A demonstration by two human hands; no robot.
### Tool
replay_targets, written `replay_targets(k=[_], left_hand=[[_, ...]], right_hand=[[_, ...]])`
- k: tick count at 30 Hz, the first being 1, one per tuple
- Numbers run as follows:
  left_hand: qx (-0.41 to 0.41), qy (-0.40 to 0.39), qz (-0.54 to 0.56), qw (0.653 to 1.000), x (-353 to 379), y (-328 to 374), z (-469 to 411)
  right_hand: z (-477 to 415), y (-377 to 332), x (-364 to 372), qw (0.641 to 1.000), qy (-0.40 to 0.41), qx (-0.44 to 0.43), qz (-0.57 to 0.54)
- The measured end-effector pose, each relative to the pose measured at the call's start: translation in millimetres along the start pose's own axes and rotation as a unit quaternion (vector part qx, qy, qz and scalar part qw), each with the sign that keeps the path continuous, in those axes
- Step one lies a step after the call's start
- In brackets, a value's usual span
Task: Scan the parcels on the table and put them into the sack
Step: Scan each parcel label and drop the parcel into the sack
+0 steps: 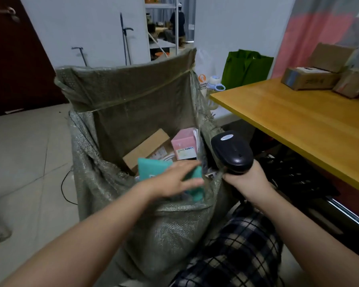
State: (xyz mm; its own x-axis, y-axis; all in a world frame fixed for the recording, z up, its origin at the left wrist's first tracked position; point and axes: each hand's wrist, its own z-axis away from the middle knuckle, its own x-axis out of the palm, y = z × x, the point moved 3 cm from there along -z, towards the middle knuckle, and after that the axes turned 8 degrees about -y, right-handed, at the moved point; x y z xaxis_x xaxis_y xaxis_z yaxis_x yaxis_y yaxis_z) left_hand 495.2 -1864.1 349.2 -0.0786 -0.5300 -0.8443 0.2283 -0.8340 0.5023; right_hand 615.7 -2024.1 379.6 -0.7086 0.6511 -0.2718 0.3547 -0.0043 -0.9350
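A grey-green woven sack stands open on the floor left of the table. Inside lie a brown cardboard box, a pink box and a teal parcel. My left hand hovers over the sack's mouth with fingers straight, just above the blurred teal parcel; I cannot tell whether it touches it. My right hand grips the handle of a black barcode scanner beside the sack's right edge. Several cardboard parcels sit at the far right corner of the wooden table.
A green bag and a white bag with bottles stand on the floor behind the table. A dark door is at the left, poles lean on the back wall, and a black cable lies on the tiled floor. A person stands far off in the doorway.
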Motion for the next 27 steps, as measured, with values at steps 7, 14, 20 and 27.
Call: replay_targets(k=[7, 14, 20, 27], left_hand=[[0.029, 0.088, -0.139, 0.986, -34.7, 27.3, -23.4], [-0.031, 0.175, -0.078, 0.981, -63.2, 15.3, 5.5], [-0.151, 0.007, -0.132, 0.98, -69.9, 5.5, -1.5], [-0.01, 0.209, -0.112, 0.972, -109.7, 52.8, -7.2]], right_hand=[[-43.2, -19.3, 9.9, 0.999, -0.032, -0.003, -0.01], [-45.8, 28.9, -1.4, 0.963, -0.215, 0.126, 0.102], [-70.2, 4.6, -21.5, 0.985, 0.044, 0.074, 0.149], [-71.9, -48.1, -38.3, 0.982, 0.048, 0.099, -0.156]])
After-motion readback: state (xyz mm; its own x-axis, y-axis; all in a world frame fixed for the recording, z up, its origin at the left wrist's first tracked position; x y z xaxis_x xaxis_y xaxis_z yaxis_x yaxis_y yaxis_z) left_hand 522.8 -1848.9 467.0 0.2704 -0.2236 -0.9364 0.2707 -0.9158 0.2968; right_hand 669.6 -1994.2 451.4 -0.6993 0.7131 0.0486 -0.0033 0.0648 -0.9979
